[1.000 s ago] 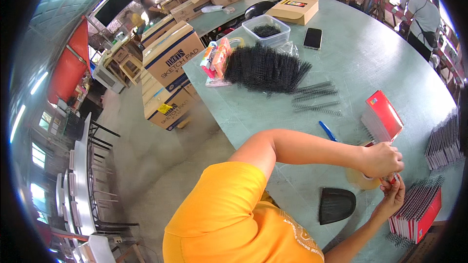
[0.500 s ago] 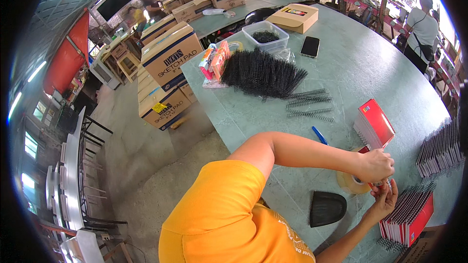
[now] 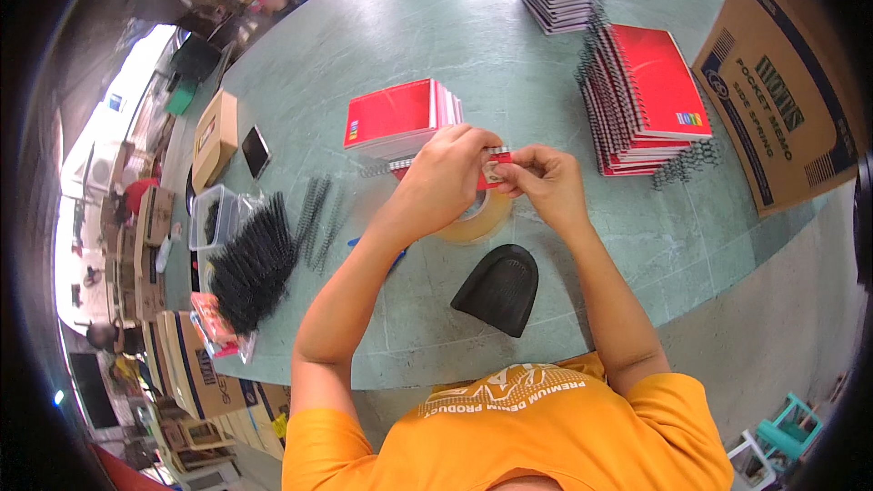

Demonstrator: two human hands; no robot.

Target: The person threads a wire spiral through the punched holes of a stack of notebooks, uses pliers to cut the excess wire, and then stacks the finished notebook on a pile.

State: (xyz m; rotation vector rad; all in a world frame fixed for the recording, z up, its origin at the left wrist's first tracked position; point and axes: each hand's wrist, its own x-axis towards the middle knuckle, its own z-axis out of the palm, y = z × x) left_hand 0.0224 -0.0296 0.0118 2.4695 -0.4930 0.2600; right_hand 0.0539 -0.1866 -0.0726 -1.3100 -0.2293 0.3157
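Both hands pinch small red pocket notebook (image 3: 492, 169) at tabletop (image 3: 436, 45) centre: left hand (image 3: 448, 180) clasps spiral edge, right hand (image 3: 544, 184) grips 3 o'clock corner. Tape roll (image 3: 475, 224) beneath, at 6 o'clock. Advice: hold notebook steady, align edges squarely, press firmly with fingertips.

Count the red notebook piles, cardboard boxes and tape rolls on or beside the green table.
Red notebook piles: 2, one by the hands, one at right
Cardboard boxes: 2, large, small
Tape rolls: 1
Total: 5
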